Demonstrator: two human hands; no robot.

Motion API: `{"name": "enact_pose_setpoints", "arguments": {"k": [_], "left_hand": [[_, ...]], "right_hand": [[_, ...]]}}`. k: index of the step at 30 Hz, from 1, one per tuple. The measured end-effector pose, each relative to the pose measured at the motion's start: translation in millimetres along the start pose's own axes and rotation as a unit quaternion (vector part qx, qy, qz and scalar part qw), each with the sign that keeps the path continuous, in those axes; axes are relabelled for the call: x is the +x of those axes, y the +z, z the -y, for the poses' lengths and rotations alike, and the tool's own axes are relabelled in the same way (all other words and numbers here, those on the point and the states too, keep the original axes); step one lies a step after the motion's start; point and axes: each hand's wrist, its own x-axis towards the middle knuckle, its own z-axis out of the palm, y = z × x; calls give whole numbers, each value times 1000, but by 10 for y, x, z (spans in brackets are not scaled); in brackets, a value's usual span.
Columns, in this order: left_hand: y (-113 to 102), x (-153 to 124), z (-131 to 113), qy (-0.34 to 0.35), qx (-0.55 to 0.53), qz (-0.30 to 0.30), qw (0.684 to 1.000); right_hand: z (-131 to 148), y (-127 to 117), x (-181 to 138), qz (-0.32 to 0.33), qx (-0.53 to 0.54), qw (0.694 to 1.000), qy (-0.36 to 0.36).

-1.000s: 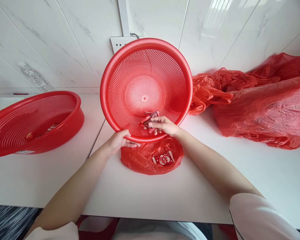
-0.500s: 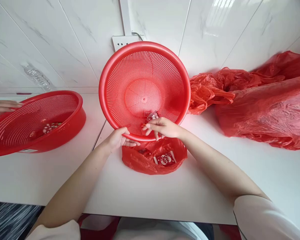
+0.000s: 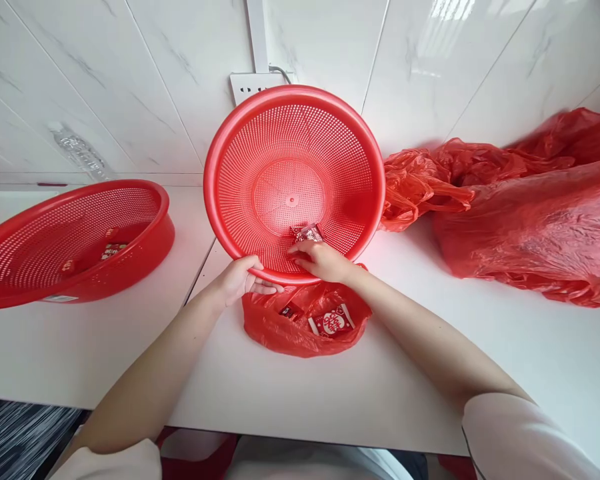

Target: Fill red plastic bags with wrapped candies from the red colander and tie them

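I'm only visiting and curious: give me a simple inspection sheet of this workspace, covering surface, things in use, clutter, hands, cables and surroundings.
Surface: white tabletop with a dark seam.
Things in use: tilted red basket with wrapped packets inside; open red bag below, holding a larger packet.
Clutter: second red basket at left, bunched red bags at right.
Hands: left hand grips the basket's rim; right hand reaches inside, grip unclear.
Cables: one grey cable by the wall socket.
Surroundings: marbled wall tiles, clear bottle.
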Motion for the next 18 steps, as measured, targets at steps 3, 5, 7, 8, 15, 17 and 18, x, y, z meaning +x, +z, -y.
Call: {"name": "enact_pose_setpoints", "arguments": {"k": [3, 5, 7, 8, 15, 17, 18], "left_hand": [[-17, 5, 4, -1, 3, -3, 1000], [-37, 9, 14, 3, 6, 2, 1000], [-58, 13, 25, 4, 7, 6, 1000], [-67, 15, 29, 3, 6, 6, 1000], [-92, 17, 15, -4, -5, 17, 1000], [-93, 16, 12, -4, -4, 19, 1000], [-94, 15, 12, -5, -2, 20, 1000]], "right_hand": [[-65, -45, 26, -32, 206, 971, 117], [-89, -88, 38, -49, 352, 916, 186], [-85, -125, 42, -69, 459, 863, 200], [-74, -138, 42, -82, 494, 844, 190], [-14, -143, 51, -123, 535, 827, 125], [-22, -145, 55, -120, 539, 826, 114], [-26, -148, 55, -116, 544, 824, 110]]}}
